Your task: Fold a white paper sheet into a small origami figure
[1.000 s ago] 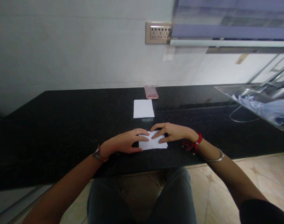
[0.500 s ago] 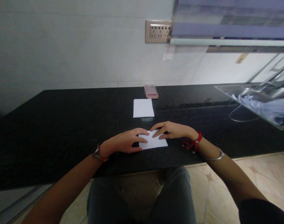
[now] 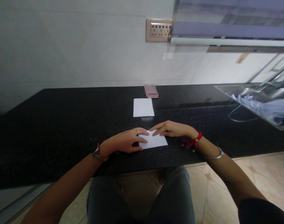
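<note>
A white piece of paper (image 3: 156,142) lies flat on the dark countertop, close to its front edge. It is a rectangle about half the depth of the square paper stack (image 3: 143,107) behind it, and looks folded. My left hand (image 3: 129,140) rests on the paper's left end with fingers spread. From the right, my right hand (image 3: 171,128) reaches over the far edge, its fingertips pressing on the paper and its fingers stretched out. The fingertips of both hands are close together near the far edge. Neither hand grasps the paper.
Behind the stack, a small pinkish blurred item (image 3: 151,91) lies near the wall. On the right is a metal sink (image 3: 276,93) with a crumpled whitish plastic bag (image 3: 270,107) at its edge. The speckled black countertop (image 3: 69,124) stretches left. A socket panel (image 3: 158,30) is on the wall.
My right hand's fingers have shifted very slightly at the paper's far edge, the thumb drawing in a little. The left hand and the paper stay in place.
</note>
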`<state>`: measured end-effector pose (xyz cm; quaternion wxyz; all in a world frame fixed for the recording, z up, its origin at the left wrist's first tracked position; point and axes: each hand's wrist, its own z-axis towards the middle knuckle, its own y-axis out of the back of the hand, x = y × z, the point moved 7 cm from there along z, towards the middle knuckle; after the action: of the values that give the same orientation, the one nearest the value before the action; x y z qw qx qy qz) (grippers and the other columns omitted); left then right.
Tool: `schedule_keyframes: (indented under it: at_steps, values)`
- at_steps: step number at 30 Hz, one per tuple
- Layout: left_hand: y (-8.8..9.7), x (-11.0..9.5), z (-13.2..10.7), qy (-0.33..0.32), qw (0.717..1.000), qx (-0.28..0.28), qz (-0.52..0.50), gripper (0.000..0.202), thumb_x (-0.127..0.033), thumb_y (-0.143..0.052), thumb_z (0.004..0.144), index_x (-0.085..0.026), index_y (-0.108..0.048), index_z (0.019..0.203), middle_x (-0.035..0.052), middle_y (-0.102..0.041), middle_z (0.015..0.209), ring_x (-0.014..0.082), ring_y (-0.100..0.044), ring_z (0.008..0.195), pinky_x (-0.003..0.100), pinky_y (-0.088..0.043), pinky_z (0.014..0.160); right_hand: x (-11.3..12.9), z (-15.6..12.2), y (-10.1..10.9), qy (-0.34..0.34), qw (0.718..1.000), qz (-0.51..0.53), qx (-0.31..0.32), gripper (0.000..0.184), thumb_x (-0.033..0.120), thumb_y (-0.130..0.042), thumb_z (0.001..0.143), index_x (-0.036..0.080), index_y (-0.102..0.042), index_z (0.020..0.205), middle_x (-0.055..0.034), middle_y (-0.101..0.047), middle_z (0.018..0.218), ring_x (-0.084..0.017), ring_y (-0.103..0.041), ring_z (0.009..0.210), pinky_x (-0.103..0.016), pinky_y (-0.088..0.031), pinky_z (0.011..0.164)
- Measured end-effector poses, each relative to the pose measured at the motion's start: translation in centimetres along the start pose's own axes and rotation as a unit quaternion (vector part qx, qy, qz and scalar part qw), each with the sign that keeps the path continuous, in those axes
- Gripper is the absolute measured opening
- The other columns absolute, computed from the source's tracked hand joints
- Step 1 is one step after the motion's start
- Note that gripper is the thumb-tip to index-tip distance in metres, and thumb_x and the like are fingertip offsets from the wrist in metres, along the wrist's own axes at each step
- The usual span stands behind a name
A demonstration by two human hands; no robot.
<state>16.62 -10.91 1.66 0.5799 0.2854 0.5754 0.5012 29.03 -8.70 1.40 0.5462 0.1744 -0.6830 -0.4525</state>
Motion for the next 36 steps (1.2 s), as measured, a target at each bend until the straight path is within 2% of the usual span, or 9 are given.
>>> schedule_keyframes:
  at_steps: [8,15,18,22,26,32,36]
  values:
    - [-0.1,0.0,0.0,0.007,1.000,0.011,0.006,0.024,-0.025,-0.056,0.077,-0.019,-0.060,0.100,0.0107,-0.047,0.123,0.0231,-0.038,0.118,0.040,-0.034,0.098,0.5,0.0,-0.1,0.002,0.999,-0.036,0.012,0.038,0.003,-0.043,0.079,0.018,-0.057,0.111,-0.0058,-0.044,0.129,-0.014,-0.044,0.115,-0.030,-0.037,0.095]
    - [-0.1,0.2,-0.2,0.035,0.999,0.021,0.001,0.027,-0.026,-0.056,0.077,-0.021,-0.058,0.103,0.0102,-0.040,0.130,0.0239,-0.036,0.120,0.039,-0.035,0.096,1.1,0.3,-0.3,-0.004,0.995,-0.098,-0.008,0.029,0.014,-0.051,0.079,0.013,-0.058,0.107,-0.0109,-0.052,0.120,-0.017,-0.046,0.113,-0.034,-0.037,0.096]
    - [-0.1,0.3,-0.3,0.045,0.999,0.030,0.000,0.026,-0.027,-0.056,0.077,-0.020,-0.058,0.102,0.0104,-0.039,0.130,0.0242,-0.036,0.120,0.038,-0.035,0.096,0.9,0.3,-0.3,-0.009,0.995,-0.099,-0.009,0.031,0.017,-0.052,0.080,0.013,-0.056,0.110,-0.0112,-0.053,0.119,-0.017,-0.048,0.111,-0.034,-0.038,0.095]
    - [-0.1,0.5,-0.2,0.053,0.998,0.025,-0.013,0.029,-0.027,-0.057,0.076,-0.020,-0.055,0.104,0.0109,-0.041,0.129,0.0237,-0.038,0.118,0.038,-0.035,0.095,0.5,0.2,0.1,-0.013,0.995,-0.094,-0.028,0.040,0.022,-0.053,0.080,0.013,-0.049,0.119,-0.0106,-0.053,0.118,-0.017,-0.047,0.109,-0.034,-0.037,0.094]
    - [-0.2,0.6,-0.2,0.051,0.998,0.021,-0.008,0.035,-0.028,-0.058,0.076,-0.019,-0.052,0.110,0.0125,-0.040,0.128,0.0236,-0.038,0.118,0.038,-0.036,0.095,0.1,0.2,0.2,-0.009,0.995,-0.094,-0.024,0.036,0.022,-0.052,0.081,0.013,-0.052,0.116,-0.0099,-0.056,0.113,-0.017,-0.047,0.106,-0.034,-0.037,0.093]
    - [-0.4,1.0,-0.2,0.055,0.998,0.037,0.010,0.031,-0.031,-0.058,0.075,-0.016,-0.056,0.102,0.0126,-0.048,0.122,0.0242,-0.040,0.116,0.038,-0.035,0.096,-0.3,0.2,0.1,-0.010,0.997,-0.080,-0.018,0.036,0.021,-0.050,0.082,0.012,-0.051,0.118,-0.0107,-0.054,0.115,-0.016,-0.047,0.106,-0.031,-0.037,0.092]
    - [-0.4,1.1,0.0,0.062,0.997,0.047,0.010,0.042,-0.033,-0.060,0.074,-0.015,-0.052,0.111,0.0125,-0.051,0.119,0.0234,-0.043,0.114,0.037,-0.035,0.095,-0.1,0.2,-0.1,-0.006,0.995,-0.102,-0.012,0.037,0.020,-0.050,0.082,0.010,-0.050,0.119,-0.0124,-0.051,0.118,-0.018,-0.045,0.107,-0.033,-0.036,0.093]
